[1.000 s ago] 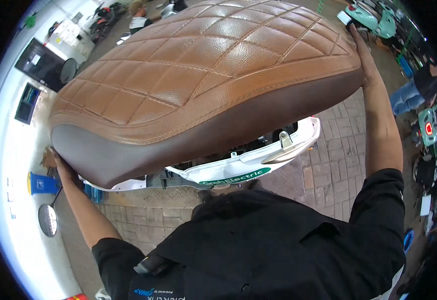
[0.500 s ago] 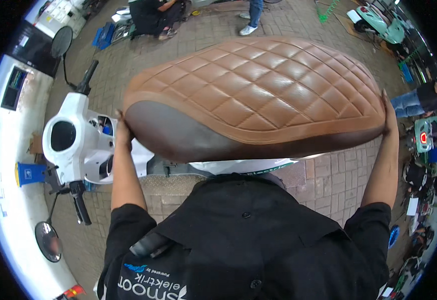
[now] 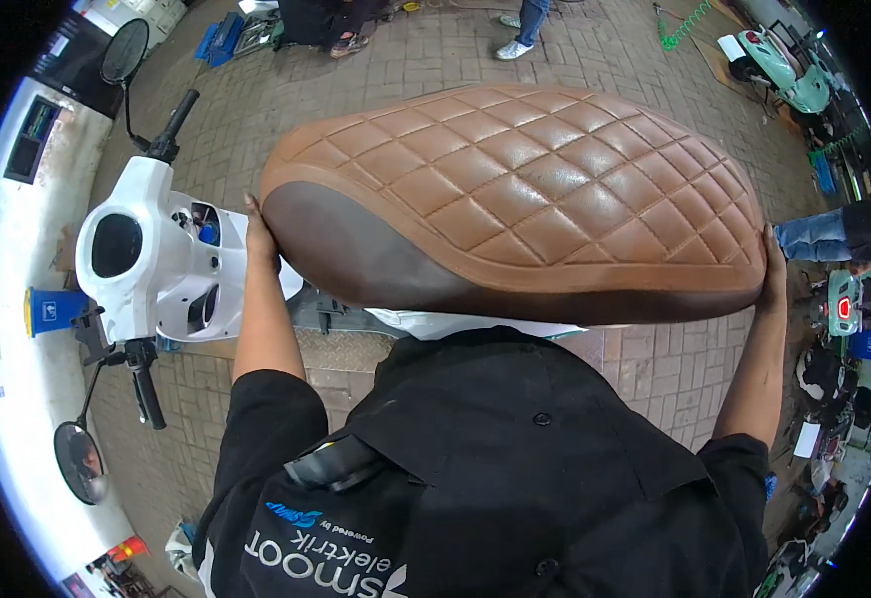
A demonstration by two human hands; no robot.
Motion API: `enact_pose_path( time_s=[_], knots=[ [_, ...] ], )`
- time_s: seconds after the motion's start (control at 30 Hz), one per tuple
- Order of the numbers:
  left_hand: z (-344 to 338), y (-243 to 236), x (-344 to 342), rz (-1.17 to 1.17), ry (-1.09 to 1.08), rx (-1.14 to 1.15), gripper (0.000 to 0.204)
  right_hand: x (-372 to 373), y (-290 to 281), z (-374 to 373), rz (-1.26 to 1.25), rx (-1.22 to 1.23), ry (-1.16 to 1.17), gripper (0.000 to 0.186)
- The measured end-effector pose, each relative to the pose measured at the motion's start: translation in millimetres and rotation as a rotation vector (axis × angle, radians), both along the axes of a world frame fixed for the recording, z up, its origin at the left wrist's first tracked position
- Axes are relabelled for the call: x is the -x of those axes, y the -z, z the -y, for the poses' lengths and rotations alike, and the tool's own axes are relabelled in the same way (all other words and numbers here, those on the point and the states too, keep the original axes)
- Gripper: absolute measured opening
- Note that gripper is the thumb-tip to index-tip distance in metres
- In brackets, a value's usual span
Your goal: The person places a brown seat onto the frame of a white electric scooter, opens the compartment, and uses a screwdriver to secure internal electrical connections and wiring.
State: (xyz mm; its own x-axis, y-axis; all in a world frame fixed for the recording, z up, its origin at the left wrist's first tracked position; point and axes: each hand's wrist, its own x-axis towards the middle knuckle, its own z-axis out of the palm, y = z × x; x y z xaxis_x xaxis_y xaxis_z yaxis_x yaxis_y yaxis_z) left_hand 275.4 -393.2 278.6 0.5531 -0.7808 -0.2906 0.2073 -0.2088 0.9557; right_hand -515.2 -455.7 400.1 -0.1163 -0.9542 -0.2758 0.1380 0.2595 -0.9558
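A long scooter seat (image 3: 515, 199), quilted tan on top with a dark brown side, spans the middle of the view. My left hand (image 3: 260, 239) grips its rounded left end, and my right hand (image 3: 771, 259) grips the right end. Beneath it is a white scooter (image 3: 132, 249), its handlebar, mirrors and open front panel showing at the left. Part of the white body (image 3: 411, 322) peeks out below the seat, whose underside is hidden from me.
Brick paving (image 3: 655, 379) surrounds the scooter. Mint scooters (image 3: 804, 85), a coiled green hose (image 3: 685, 25) and a person in jeans (image 3: 814, 234) are at the right. Two other people's legs (image 3: 525, 30) show at the top. A blue bin (image 3: 52, 311) stands by the left wall.
The seat and both my hands have moved away from my head, so the seat appears smaller and further right. The scooter's front came into view. Both hands still grip the seat.
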Motion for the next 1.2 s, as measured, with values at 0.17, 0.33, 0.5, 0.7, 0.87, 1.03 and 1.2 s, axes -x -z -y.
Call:
enact_pose_path(
  time_s=[0.17, 0.33, 0.5, 0.7, 0.87, 1.03, 1.2],
  knots=[
    [-16.9, 1.1, 13.1, -0.152, -0.087, 0.074, 0.075, 18.8, -8.1, -26.2, -0.101, 0.212, -0.073, 0.06],
    [-17.5, -16.7, 4.5, -0.225, -0.159, 0.167, 0.072, -10.1, -13.5, -29.6, -0.089, 0.108, 0.024, 0.062],
    [-16.7, 9.8, 10.6, -0.194, -0.112, 0.205, 0.074, 19.3, 14.1, -12.6, -0.049, 0.053, 0.059, 0.065],
    [-3.5, 0.6, 5.2, 0.005, -0.158, 0.134, 0.079, 31.0, 27.1, -11.2, -0.046, 0.058, 0.128, 0.07],
    [-25.5, -9.0, 16.0, -0.179, -0.269, 0.197, 0.081, 29.9, -4.6, -6.9, -0.126, 0.045, 0.196, 0.071],
    [-54.5, -3.4, 9.3, -0.145, -0.248, 0.301, 0.083, 1.4, -33.3, 9.7, -0.194, 0.096, 0.247, 0.066],
    [-62.1, 46.4, 29.4, -0.136, -0.22, 0.333, 0.085, 44.4, -6.8, 40.3, -0.223, 0.183, 0.112, 0.063]
  ],
)
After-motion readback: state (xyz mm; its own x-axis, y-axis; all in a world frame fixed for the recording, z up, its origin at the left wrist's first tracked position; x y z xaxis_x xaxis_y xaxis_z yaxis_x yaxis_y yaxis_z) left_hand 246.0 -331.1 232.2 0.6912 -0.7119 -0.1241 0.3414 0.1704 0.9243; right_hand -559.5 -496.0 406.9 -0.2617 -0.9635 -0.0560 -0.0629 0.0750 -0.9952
